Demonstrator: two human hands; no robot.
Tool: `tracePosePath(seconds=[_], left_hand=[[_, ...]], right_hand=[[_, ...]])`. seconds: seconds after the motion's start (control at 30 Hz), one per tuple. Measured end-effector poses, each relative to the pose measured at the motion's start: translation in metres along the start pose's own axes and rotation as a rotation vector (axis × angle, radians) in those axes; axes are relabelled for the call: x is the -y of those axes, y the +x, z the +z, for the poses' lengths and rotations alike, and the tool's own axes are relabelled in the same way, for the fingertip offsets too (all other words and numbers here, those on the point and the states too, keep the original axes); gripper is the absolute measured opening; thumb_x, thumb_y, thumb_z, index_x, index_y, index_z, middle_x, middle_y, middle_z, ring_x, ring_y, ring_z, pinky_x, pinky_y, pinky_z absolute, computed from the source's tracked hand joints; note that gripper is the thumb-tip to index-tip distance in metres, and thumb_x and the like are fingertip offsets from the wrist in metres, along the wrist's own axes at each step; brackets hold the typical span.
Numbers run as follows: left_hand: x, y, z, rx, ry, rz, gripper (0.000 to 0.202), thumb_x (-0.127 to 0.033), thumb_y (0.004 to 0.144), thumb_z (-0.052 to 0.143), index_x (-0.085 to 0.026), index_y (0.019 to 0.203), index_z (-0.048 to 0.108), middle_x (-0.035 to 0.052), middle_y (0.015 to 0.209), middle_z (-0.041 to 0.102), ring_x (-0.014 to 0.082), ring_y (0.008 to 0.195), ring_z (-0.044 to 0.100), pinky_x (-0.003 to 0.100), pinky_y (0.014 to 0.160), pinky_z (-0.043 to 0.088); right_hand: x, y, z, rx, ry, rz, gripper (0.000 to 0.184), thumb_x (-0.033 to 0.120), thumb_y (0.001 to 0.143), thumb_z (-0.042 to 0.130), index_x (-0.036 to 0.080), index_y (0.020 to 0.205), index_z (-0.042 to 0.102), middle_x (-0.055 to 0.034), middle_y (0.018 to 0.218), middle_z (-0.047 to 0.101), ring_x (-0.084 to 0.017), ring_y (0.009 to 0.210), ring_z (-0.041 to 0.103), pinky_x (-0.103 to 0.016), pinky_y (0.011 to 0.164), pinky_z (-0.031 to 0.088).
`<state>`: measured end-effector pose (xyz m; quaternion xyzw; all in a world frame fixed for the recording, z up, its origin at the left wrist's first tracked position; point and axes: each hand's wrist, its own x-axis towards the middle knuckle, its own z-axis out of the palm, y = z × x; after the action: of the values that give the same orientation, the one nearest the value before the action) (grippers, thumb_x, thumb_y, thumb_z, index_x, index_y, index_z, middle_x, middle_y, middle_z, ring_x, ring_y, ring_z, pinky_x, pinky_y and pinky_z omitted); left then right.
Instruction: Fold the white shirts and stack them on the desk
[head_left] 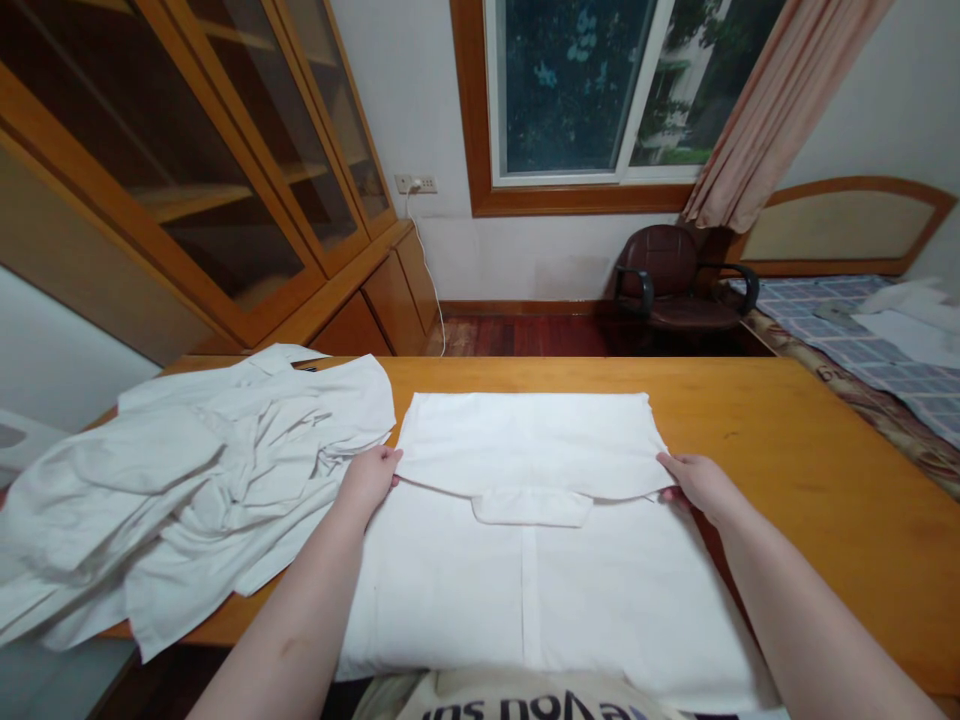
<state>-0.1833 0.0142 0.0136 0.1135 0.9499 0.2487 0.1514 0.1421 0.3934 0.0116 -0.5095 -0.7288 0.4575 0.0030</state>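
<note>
A white garment [465, 580] lies spread on the wooden table in front of me, its near end by my body. Its far part is doubled over toward me as a wide flap, and a collar-like tab sticks out under the flap's near edge. A seam runs down the middle below that tab. My left hand [373, 475] pinches the flap's left corner between thumb and fingers. At the opposite corner, my right hand [697, 485] grips the cloth the same way. Between the hands the flap's edge sags slightly. Some of the fingers are hidden under the fabric.
Loose white clothing [202, 480] is heaped on the left of the wooden table [810, 500], partly over its front edge. Beyond the table stand a glass-door cabinet [247, 180], a dark armchair [667, 270] and a bed [855, 310]. A white cord [431, 270] hangs from the wall socket.
</note>
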Motion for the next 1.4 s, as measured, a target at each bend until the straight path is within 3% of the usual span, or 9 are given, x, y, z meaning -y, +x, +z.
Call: tracePosePath(seconds=[0.2,0.47,0.6,0.7,0.77,0.87,0.93,1.17,1.4], left_hand=[[0.003,0.006,0.003,-0.074,0.190,0.027,0.025,-0.041,0.078,0.050,-0.022,0.062,0.055,0.0057,0.062,0.065,0.0250,0.067,0.063,0.030,0.059,0.040],[-0.009,-0.007,-0.004,-0.054,0.458,0.027,0.027,-0.035,0.086,0.042,-0.016,0.086,0.060,0.0155,0.087,0.068,0.0293,0.083,0.064,0.035,0.069,0.045],[-0.054,-0.019,0.002,-0.240,0.504,0.211,0.036,-0.035,0.086,0.044,-0.010,0.107,0.058,0.0197,0.104,0.064,0.0316,0.096,0.061,0.041,0.082,0.045],[-0.100,-0.024,0.031,-0.219,0.428,0.581,0.044,-0.036,0.088,0.043,-0.013,0.125,0.051,0.0159,0.135,0.049,0.0272,0.123,0.046,0.038,0.102,0.035],[-0.122,-0.023,0.058,-0.106,0.431,0.790,0.051,-0.041,0.090,0.041,-0.020,0.136,0.042,0.0095,0.148,0.035,0.0255,0.135,0.032,0.040,0.110,0.025],[-0.130,-0.013,0.091,0.033,0.480,0.861,0.056,-0.048,0.091,0.037,-0.026,0.142,0.033,0.0053,0.151,0.028,0.0254,0.139,0.022,0.046,0.112,0.016],[-0.124,-0.001,0.098,0.030,0.495,0.826,0.060,-0.054,0.090,0.033,-0.028,0.144,0.029,0.0051,0.152,0.026,0.0260,0.140,0.019,0.049,0.112,0.014],[-0.083,0.049,0.067,-0.074,0.559,0.540,0.068,-0.058,0.090,0.026,-0.020,0.146,0.027,0.0120,0.152,0.024,0.0277,0.140,0.020,0.046,0.112,0.014],[-0.065,0.062,0.053,-0.081,0.562,0.498,0.067,-0.057,0.091,0.023,-0.020,0.146,0.025,0.0102,0.152,0.022,0.0244,0.141,0.017,0.051,0.112,0.010]], right_hand=[[0.007,0.004,-0.003,0.018,-0.487,-0.017,0.048,0.043,0.088,0.034,0.019,0.052,0.055,-0.0101,0.053,0.061,-0.021,0.053,0.060,-0.031,0.058,0.043],[0.010,-0.008,-0.005,-0.303,-0.776,-0.056,0.048,0.053,0.086,0.038,0.014,0.089,0.066,-0.0192,0.090,0.067,-0.033,0.086,0.064,-0.042,0.070,0.047],[0.044,-0.026,0.023,-0.453,-0.747,-0.511,0.042,0.042,0.088,0.043,0.011,0.109,0.061,-0.0192,0.113,0.062,-0.030,0.105,0.058,-0.040,0.089,0.044],[0.079,-0.033,0.070,-0.282,-0.669,-0.881,0.049,0.043,0.090,0.043,0.010,0.124,0.054,-0.0188,0.136,0.047,-0.026,0.125,0.044,-0.037,0.104,0.034],[0.096,-0.028,0.102,-0.134,-0.690,-1.009,0.058,0.046,0.089,0.044,0.010,0.135,0.045,-0.0168,0.146,0.035,-0.026,0.134,0.033,-0.040,0.109,0.026],[0.106,-0.006,0.130,-0.010,-0.759,-0.979,0.065,0.054,0.090,0.038,0.015,0.142,0.036,-0.0133,0.150,0.028,-0.027,0.138,0.024,-0.045,0.111,0.019],[0.104,0.015,0.130,-0.015,-0.794,-0.912,0.066,0.058,0.090,0.032,0.019,0.144,0.033,-0.0105,0.151,0.026,-0.026,0.139,0.022,-0.046,0.111,0.017],[0.076,0.069,0.077,-0.218,-0.871,-0.601,0.075,0.062,0.090,0.024,0.015,0.147,0.024,-0.0114,0.152,0.022,-0.025,0.140,0.017,-0.045,0.112,0.013],[0.043,0.066,0.046,-0.303,-0.854,-0.494,0.075,0.062,0.090,0.019,0.014,0.148,0.022,-0.0085,0.153,0.022,-0.024,0.140,0.017,-0.047,0.111,0.018]])
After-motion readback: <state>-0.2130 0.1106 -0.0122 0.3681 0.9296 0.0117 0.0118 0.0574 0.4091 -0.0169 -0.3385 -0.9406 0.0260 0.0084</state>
